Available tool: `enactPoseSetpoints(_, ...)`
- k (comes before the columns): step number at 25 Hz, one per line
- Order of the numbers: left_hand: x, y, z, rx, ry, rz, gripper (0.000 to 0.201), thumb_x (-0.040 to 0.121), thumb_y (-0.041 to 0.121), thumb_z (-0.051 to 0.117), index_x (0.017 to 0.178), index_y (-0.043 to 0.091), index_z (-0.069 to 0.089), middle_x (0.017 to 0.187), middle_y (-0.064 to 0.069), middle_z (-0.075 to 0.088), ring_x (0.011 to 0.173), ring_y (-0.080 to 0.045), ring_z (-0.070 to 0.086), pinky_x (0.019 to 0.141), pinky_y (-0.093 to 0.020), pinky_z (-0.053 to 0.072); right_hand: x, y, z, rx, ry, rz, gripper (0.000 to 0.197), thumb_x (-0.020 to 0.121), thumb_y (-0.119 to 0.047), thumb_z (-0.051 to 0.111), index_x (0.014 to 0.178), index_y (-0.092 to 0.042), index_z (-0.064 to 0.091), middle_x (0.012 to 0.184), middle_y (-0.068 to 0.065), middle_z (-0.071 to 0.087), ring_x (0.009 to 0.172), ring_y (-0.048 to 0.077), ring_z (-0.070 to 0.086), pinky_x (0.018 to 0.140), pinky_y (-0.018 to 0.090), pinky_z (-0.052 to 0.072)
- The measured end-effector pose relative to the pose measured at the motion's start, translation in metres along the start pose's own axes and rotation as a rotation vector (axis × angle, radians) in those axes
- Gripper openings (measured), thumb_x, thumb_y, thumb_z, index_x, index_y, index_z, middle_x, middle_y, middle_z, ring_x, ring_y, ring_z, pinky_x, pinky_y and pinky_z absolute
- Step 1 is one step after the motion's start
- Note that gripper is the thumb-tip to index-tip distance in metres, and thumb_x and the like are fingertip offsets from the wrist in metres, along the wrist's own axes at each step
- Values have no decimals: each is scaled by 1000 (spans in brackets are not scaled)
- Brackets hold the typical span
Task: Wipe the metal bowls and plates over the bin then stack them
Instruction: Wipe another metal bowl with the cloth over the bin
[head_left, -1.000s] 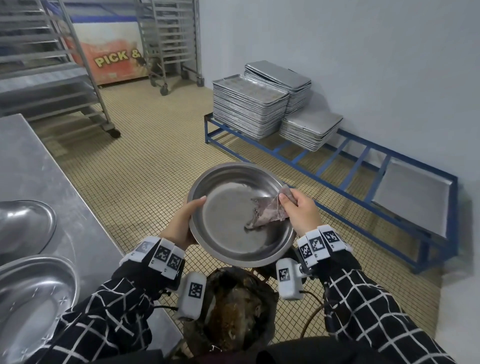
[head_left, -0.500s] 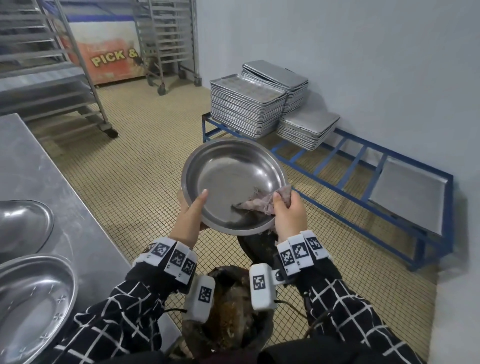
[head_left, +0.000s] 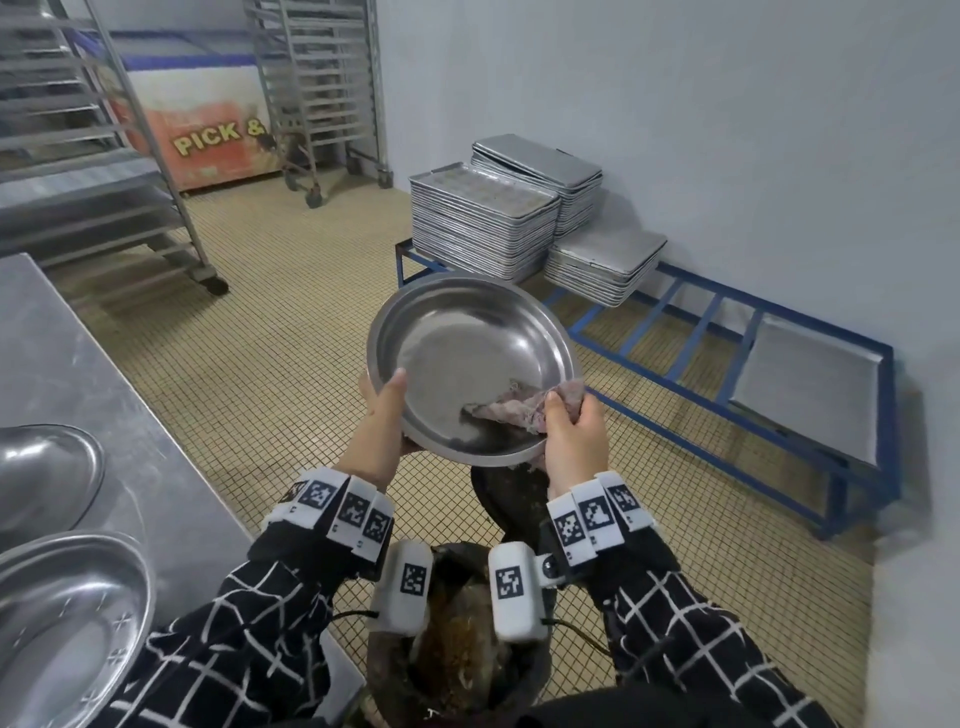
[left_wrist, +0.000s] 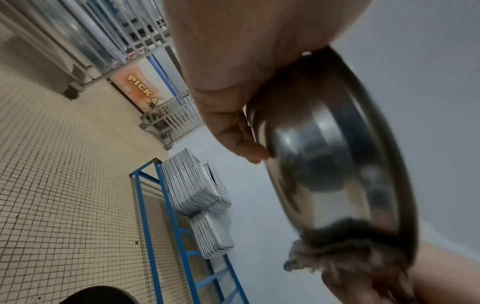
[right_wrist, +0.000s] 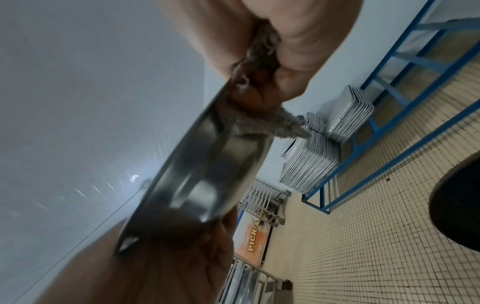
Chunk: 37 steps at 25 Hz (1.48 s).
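A round metal bowl (head_left: 467, 358) is tilted toward me above the dark bin (head_left: 457, 654). My left hand (head_left: 382, 415) grips its near-left rim, thumb inside, fingers under it. The left wrist view shows the bowl's shiny underside (left_wrist: 324, 168) with my left hand (left_wrist: 241, 133) against it. My right hand (head_left: 569, 431) pinches a grey-pink rag (head_left: 519, 408) over the bowl's near-right rim, the rag lying inside the bowl. In the right wrist view the rag (right_wrist: 262, 121) wraps the bowl's edge (right_wrist: 207, 164) under my right hand (right_wrist: 272, 61).
A steel table (head_left: 93, 374) at my left bears two more metal bowls (head_left: 67, 618) (head_left: 41, 467). A black lid or pan (head_left: 511, 499) sits under the held bowl. Stacked baking trays (head_left: 483, 223) rest on a blue rack (head_left: 727, 374) by the wall. Wheeled racks (head_left: 317, 93) stand behind.
The bowl has risen and tipped more upright toward me. My right hand with the rag has slid from the bowl's right side down to its near-right rim.
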<state>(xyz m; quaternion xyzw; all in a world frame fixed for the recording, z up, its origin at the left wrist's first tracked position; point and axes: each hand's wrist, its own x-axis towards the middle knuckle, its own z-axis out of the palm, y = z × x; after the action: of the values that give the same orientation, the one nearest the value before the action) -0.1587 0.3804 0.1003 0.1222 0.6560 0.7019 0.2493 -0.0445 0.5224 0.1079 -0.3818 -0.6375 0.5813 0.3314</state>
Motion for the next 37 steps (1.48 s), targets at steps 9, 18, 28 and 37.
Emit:
enactPoseSetpoints(9,-5,18,-26,-228,-210,25,46,96,44,40,121,10,58,96,-6,71,87,-24,68,70,-37,56,31,-12,-25,-125,-211,-83,11,92,-27,57,91,-20,66,91,8,70,86,25,68,83,48,55)
enactPoseSetpoints(18,-6,4,-3,27,-61,-21,51,96,51,35,125,12,51,103,-8,69,91,-21,70,78,-35,58,0,-8,8,-12,-70,-43,22,97,-23,51,117,-15,47,98,-6,59,82,4,59,64,16,48)
enactPoseSetpoints(28,-5,26,-42,-186,-179,23,42,92,41,45,112,9,63,89,-5,71,82,-23,66,77,-41,54,37,-19,-20,-274,-396,-146,12,95,-23,54,103,-20,63,94,-1,71,86,13,69,78,33,56)
enactPoseSetpoints(37,-9,17,-21,3,143,53,38,95,47,41,116,17,54,112,-1,61,111,-23,55,104,-40,39,-3,6,10,15,-314,178,17,98,-29,47,101,-14,56,105,9,66,94,27,68,73,44,59)
